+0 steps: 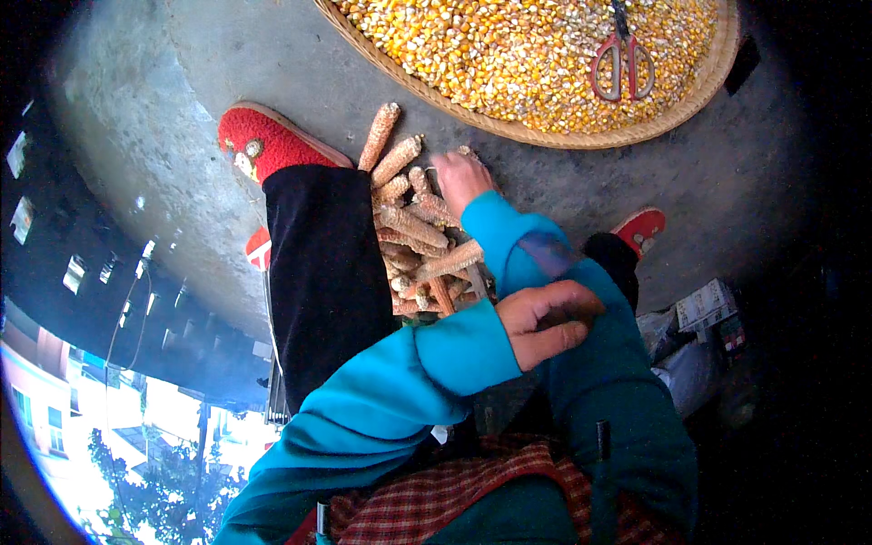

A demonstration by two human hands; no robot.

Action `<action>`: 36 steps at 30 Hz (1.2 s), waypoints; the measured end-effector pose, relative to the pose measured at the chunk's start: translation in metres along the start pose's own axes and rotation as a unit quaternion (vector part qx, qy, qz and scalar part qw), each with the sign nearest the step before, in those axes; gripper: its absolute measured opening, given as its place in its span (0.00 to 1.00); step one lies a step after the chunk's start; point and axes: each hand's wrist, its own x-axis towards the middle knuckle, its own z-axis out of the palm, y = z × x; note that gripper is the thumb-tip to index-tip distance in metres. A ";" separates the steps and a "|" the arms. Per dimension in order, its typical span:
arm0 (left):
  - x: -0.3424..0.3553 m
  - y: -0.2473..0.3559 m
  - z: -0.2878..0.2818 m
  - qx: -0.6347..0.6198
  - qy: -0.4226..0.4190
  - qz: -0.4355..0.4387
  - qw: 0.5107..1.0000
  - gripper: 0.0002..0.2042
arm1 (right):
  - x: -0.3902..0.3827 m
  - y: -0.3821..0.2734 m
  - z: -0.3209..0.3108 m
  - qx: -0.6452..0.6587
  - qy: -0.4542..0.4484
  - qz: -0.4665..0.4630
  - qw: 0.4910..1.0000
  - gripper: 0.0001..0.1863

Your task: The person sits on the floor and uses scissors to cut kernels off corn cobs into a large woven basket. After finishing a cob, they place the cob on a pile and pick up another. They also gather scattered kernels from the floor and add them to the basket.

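Note:
My right hand (461, 178) reaches out over the far right side of a heap of bare corn cobs (413, 218) on the floor. Its fingers are blurred and partly hidden. The end of a corn cob (466, 151) shows just past them; whether they grip it I cannot tell. My left hand (545, 318) crosses in front of my right forearm, close to the teal sleeve (518, 241). Its fingers curve loosely with the thumb apart, and nothing shows between them. Dark shadow covers the fingertips.
A wide woven tray (536, 142) full of loose corn kernels (509, 64) lies beyond the heap. Red-handled scissors (622, 73) rest on the kernels. My red slippers (277, 145) stand on either side of the heap. A box (707, 304) and plastic bags (686, 372) are at the right.

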 end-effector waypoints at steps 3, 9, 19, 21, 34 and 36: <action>0.000 0.003 -0.002 -0.031 0.021 -0.002 0.999 0.15 | 0.029 -0.011 -0.015 0.028 0.002 0.023 0.999 0.12; 0.001 0.001 -0.006 -0.065 0.044 -0.001 0.997 0.15 | 0.031 -0.013 0.006 0.039 -0.024 -0.022 0.999 0.10; 0.002 0.001 -0.007 -0.053 0.056 0.000 0.997 0.15 | 0.036 -0.002 -0.003 0.033 0.003 -0.017 0.999 0.07; 0.002 0.000 -0.009 -0.052 0.057 0.004 0.997 0.15 | 0.042 -0.007 -0.005 -0.009 0.016 -0.035 0.999 0.06; -0.001 -0.001 -0.007 -0.058 0.105 0.012 0.993 0.15 | 0.053 -0.004 0.008 -0.169 0.055 -0.093 0.980 0.02; -0.001 0.001 -0.011 -0.060 0.090 -0.004 0.994 0.15 | 0.054 -0.002 0.003 -0.171 0.052 -0.094 0.980 0.01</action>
